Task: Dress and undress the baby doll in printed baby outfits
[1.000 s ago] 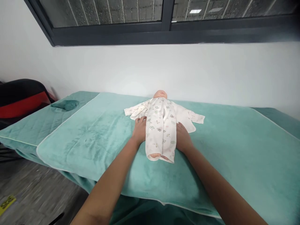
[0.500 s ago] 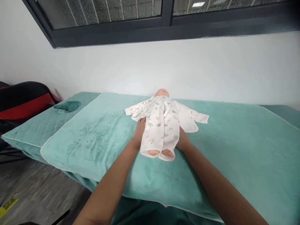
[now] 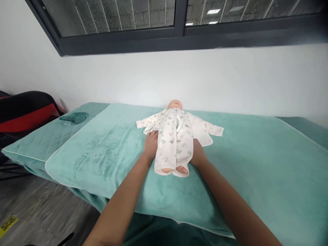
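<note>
Head view: near the middle of the frame, the left hand [image 3: 150,146] lies against the left edge of a pair of white printed trousers [image 3: 167,143]. Its fingers [image 3: 154,133] are partly visible, pointing toward the upper part of the frame, with the tips reaching the cloth; whether they grip it cannot be told. Opposite, the right hand [image 3: 197,154] meets the right edge, its fingers mostly hidden by the fabric, so their state cannot be told either.

Between the hands, the trousers extend down the center, with pinkish feet showing at both leg openings. A doll [image 3: 175,104] wears them, lying with its head just above the center of the frame. Its white top [image 3: 201,130] spreads to both sides, sleeves stretched out left and right.

Beneath lies a bed with a teal cover [image 3: 256,171], spanning the frame; an opening [image 3: 74,118] shows toward its left end. A black and red chair [image 3: 28,119] stands at the left edge, above a gray floor [image 3: 51,201] with a yellow label [image 3: 9,224] at lower left. Behind, a white wall [image 3: 230,75] rises to a dark-framed window [image 3: 153,45] across the top.
</note>
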Action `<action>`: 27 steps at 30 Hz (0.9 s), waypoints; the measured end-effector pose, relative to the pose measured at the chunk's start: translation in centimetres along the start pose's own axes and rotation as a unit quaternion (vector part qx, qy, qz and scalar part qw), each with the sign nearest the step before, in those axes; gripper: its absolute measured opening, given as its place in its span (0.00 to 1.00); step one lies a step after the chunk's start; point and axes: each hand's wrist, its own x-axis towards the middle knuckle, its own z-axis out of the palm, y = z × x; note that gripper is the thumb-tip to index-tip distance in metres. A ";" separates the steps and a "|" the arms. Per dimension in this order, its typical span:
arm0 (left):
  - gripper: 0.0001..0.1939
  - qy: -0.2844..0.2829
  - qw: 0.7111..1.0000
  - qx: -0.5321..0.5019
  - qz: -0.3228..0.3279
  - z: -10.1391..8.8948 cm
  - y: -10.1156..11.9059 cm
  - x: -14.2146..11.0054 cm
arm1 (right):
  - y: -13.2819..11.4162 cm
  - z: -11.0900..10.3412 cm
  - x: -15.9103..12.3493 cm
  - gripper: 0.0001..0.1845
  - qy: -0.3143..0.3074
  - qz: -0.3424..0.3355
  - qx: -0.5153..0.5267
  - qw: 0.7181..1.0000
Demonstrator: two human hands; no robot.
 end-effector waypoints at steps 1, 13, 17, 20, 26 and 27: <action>0.12 0.002 1.000 0.007 0.010 -0.3 0.0 -0.4 | 0.3 -0.1 -0.1 0.17 0.005 -0.001 -0.028 1.000; 0.12 -0.056 0.996 -0.033 0.055 -1.6 -0.4 -3.4 | 2.6 -1.2 -5.4 0.14 0.036 -0.024 -0.075 0.996; 0.15 0.013 0.990 -0.119 -0.069 -0.8 -2.6 -2.4 | 4.6 -1.2 -5.5 0.15 0.092 0.050 0.045 0.993; 0.18 0.104 0.974 -0.069 -0.191 -0.2 -4.4 -1.3 | 7.0 -1.6 -4.3 0.18 0.173 0.164 0.022 0.971; 0.19 0.053 0.977 0.047 -0.203 0.5 -5.6 1.0 | 10.5 -3.0 -0.7 0.26 0.097 0.325 -0.047 0.940; 0.17 0.042 0.978 0.058 -0.194 0.5 -5.6 1.3 | 10.6 -3.3 -0.1 0.23 0.078 0.335 -0.026 0.938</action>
